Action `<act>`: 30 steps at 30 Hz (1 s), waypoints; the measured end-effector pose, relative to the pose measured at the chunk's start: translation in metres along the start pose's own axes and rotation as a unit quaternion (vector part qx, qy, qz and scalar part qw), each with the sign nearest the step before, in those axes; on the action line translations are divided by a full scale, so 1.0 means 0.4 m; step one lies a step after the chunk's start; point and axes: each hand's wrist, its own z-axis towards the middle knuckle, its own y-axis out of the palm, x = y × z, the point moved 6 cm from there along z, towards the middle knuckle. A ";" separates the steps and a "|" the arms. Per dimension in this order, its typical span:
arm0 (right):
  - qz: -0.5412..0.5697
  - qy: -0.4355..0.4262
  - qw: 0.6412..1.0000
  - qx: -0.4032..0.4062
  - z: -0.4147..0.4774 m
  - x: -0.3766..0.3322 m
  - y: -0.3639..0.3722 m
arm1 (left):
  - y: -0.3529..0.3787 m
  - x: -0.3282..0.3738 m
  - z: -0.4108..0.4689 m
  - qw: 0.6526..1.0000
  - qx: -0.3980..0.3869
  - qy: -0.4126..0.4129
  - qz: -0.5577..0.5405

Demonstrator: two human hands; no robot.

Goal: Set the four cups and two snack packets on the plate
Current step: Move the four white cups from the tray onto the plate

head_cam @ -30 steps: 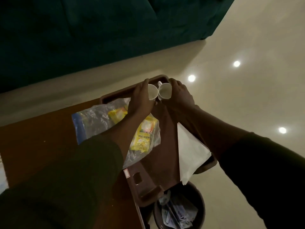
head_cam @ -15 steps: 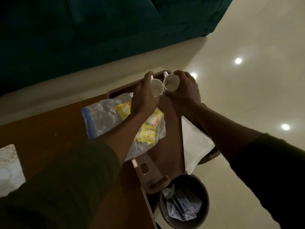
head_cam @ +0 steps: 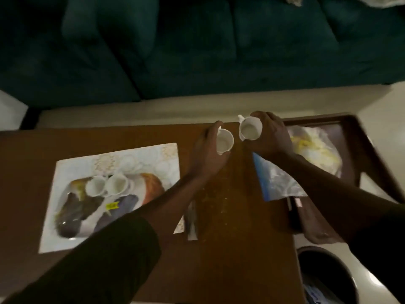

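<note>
Each hand carries a white cup above the brown table. My left hand [head_cam: 206, 154] grips one cup [head_cam: 224, 142]; my right hand [head_cam: 270, 137] grips the other cup [head_cam: 249, 129], whose handle points up and left. Both cups tilt with their mouths toward me. To the left lies a white rectangular plate [head_cam: 72, 224] with a printed picture. Two more white cups [head_cam: 95, 185] [head_cam: 117, 184] stand side by side on it. A clear bag of yellow snack packets [head_cam: 311, 150] lies in the brown tray [head_cam: 359, 137] at the right.
Crumbs and a thin wrapper [head_cam: 191, 220] lie on the table [head_cam: 230, 249] between plate and tray. A round bin [head_cam: 324, 273] with papers stands on the floor at the lower right. A dark green sofa [head_cam: 197, 47] runs behind the table.
Both hands have lifted the cups off the tray and carried them left over the table. The view has swung left, so the plate with two cups now shows.
</note>
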 end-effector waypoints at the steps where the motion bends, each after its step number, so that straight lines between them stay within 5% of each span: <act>1: 0.006 -0.016 1.000 -0.009 -0.002 -0.065 0.037 | -0.058 -0.045 -0.024 1.000 0.020 -0.010 0.021; 12: 0.025 -0.119 0.977 -0.177 -0.200 -0.564 0.457 | -0.449 -0.478 -0.368 0.993 0.037 -0.072 0.085; 19: -0.035 -0.167 0.948 -0.269 -0.356 -0.603 0.630 | -0.477 -0.671 -0.538 0.981 0.036 -0.184 0.055; 30: -0.058 -0.160 0.938 -0.302 -0.410 -0.624 0.713 | -0.445 -0.752 -0.559 0.975 0.038 -0.221 0.011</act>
